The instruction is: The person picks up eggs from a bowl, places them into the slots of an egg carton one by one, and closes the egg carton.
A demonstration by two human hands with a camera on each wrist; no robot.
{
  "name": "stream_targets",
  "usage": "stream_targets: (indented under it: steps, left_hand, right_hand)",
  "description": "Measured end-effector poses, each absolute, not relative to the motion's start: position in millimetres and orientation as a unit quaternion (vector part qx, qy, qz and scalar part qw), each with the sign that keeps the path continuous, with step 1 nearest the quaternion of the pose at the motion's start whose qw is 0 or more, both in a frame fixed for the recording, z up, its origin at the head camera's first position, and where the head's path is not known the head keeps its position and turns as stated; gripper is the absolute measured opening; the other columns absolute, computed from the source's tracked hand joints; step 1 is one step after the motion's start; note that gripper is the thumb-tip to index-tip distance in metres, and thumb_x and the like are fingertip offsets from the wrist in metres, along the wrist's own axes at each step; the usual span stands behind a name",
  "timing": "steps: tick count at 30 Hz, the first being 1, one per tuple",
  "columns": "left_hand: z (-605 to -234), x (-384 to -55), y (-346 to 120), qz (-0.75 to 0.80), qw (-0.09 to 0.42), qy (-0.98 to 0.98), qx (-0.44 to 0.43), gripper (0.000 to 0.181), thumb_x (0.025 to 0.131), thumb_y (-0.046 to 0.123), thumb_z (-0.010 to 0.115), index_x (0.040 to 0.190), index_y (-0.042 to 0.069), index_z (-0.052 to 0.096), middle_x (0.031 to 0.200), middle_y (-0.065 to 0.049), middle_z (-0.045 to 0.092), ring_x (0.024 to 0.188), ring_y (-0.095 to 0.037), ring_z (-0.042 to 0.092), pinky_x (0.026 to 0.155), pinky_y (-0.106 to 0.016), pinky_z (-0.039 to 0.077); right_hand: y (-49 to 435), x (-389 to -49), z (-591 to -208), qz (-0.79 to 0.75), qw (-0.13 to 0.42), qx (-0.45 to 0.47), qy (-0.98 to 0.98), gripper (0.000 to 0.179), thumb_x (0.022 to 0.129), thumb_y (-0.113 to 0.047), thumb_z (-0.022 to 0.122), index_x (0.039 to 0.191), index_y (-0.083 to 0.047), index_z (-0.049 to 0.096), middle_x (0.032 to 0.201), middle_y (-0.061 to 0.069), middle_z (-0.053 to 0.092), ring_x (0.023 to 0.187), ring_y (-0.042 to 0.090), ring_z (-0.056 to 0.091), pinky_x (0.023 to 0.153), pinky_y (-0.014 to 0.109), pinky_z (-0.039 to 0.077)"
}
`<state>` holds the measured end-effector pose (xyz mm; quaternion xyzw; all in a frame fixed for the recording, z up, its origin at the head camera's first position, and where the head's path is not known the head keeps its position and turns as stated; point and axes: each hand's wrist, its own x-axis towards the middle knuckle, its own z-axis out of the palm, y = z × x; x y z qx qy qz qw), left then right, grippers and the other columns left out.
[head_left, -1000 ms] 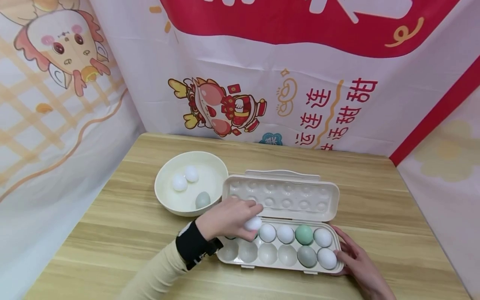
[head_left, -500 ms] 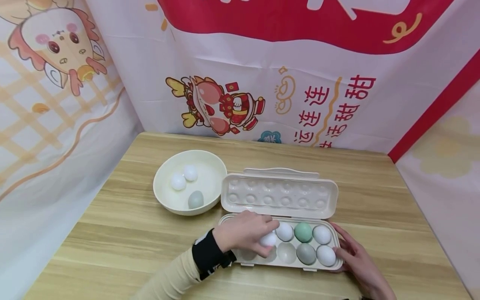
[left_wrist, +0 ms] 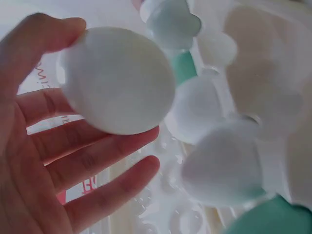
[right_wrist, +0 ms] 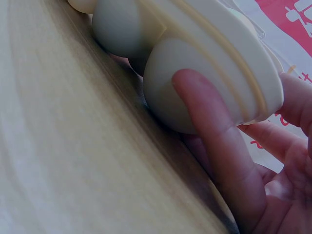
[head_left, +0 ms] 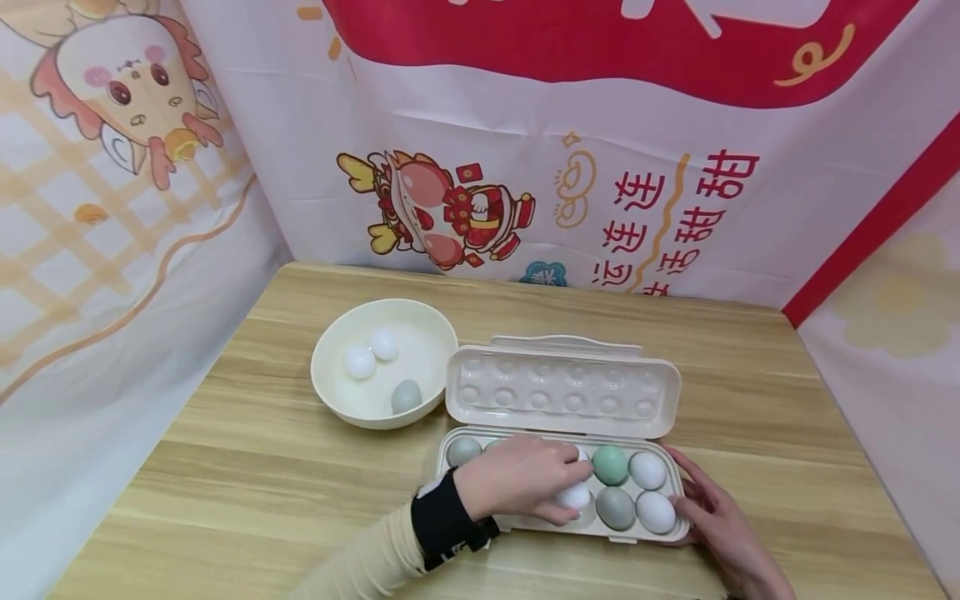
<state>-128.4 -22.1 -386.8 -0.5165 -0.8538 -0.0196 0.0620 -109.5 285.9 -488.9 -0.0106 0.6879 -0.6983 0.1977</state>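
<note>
My left hand (head_left: 517, 479) pinches a white egg (left_wrist: 119, 80) between thumb and fingers, over the front row of an open cream egg carton (head_left: 562, 387). In the left wrist view the egg is apart from the eggs beneath. A green egg (head_left: 610, 464) and a white egg (head_left: 647, 471) sit in the back row at the right, with a grey egg (head_left: 615, 508) and another white egg (head_left: 656, 512) before them. A grey egg (head_left: 464, 451) fills the back left cup. My left hand hides the middle cups. My right hand (head_left: 720, 525) grips the carton's right end, thumb against an outer cup wall.
Left of the carton stands a round cream bowl (head_left: 412, 346) with two white eggs and a grey egg inside. The carton's lid lies folded back behind its cups. A printed cloth (head_left: 450, 108) hangs at the back of the wooden table (head_left: 225, 467).
My left hand has carried the white egg rightward and toward the front row. The grey egg in the bowl rolled left and back. My right hand stays on the carton's end.
</note>
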Motion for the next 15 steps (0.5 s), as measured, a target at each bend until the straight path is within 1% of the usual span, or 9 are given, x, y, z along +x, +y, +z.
stream_targets:
  steps: [3, 5, 8, 11, 13, 15]
  left_hand:
    - [-385.9, -127.9, -15.5, 0.005, 0.079, -0.847, -0.526, 0.034, 0.085, 0.051, 0.065, 0.098, 0.02, 0.062, 0.087, 0.009, 0.053, 0.079, -0.005, 0.052, 0.065, -0.019, 0.045]
    - [-385.9, -127.4, -11.9, 0.02, 0.087, -0.843, -0.53, 0.034, 0.086, 0.053, 0.063, 0.098, 0.021, 0.062, 0.088, 0.008, 0.052, 0.083, -0.006, 0.051, 0.069, -0.019, 0.045]
    - [-386.0, -126.1, -8.0, 0.037, 0.087, -0.846, -0.524, 0.034, 0.086, 0.055, 0.062, 0.097, 0.022, 0.063, 0.089, 0.008, 0.051, 0.086, -0.007, 0.051, 0.072, -0.02, 0.045]
    - [-386.1, -124.6, -5.0, 0.048, 0.072, -0.853, -0.514, 0.034, 0.086, 0.055, 0.062, 0.098, 0.023, 0.063, 0.09, 0.008, 0.052, 0.088, -0.008, 0.052, 0.073, -0.021, 0.045]
    - [-386.5, -123.5, -2.9, 0.053, 0.053, -0.858, -0.508, 0.033, 0.086, 0.054, 0.063, 0.099, 0.024, 0.063, 0.091, 0.008, 0.053, 0.088, -0.008, 0.052, 0.073, -0.021, 0.045]
    - [-387.3, -122.2, -0.9, 0.05, 0.032, -0.863, -0.501, 0.03, 0.087, 0.051, 0.064, 0.1, 0.024, 0.064, 0.091, 0.008, 0.054, 0.086, -0.009, 0.053, 0.07, -0.022, 0.045]
  right_hand:
    - [286.0, -109.6, -488.0, -0.694, 0.198, -0.005, 0.692, 0.069, 0.094, -0.003, 0.056, 0.154, -0.019, 0.025, 0.124, 0.016, 0.055, 0.096, 0.031, 0.064, 0.07, 0.051, 0.054]
    - [286.0, -109.7, -487.2, -0.69, 0.203, 0.003, 0.695, 0.07, 0.094, -0.003, 0.056, 0.154, -0.02, 0.025, 0.126, 0.018, 0.054, 0.096, 0.031, 0.064, 0.07, 0.05, 0.054]
    - [285.7, -109.5, -486.6, -0.685, 0.209, 0.014, 0.698, 0.071, 0.093, -0.003, 0.056, 0.154, -0.021, 0.024, 0.128, 0.021, 0.052, 0.095, 0.032, 0.064, 0.07, 0.049, 0.054]
    - [285.9, -109.5, -486.9, -0.684, 0.21, 0.013, 0.698, 0.071, 0.093, -0.002, 0.055, 0.154, -0.02, 0.023, 0.127, 0.02, 0.053, 0.095, 0.033, 0.064, 0.069, 0.049, 0.054]
    - [286.3, -109.6, -487.4, -0.686, 0.207, 0.007, 0.698, 0.071, 0.093, -0.001, 0.055, 0.154, -0.019, 0.023, 0.125, 0.018, 0.055, 0.094, 0.033, 0.065, 0.069, 0.049, 0.055]
    - [286.5, -109.6, -487.5, -0.688, 0.204, 0.002, 0.696, 0.07, 0.093, -0.001, 0.055, 0.154, -0.019, 0.023, 0.123, 0.016, 0.056, 0.093, 0.032, 0.065, 0.068, 0.049, 0.055]
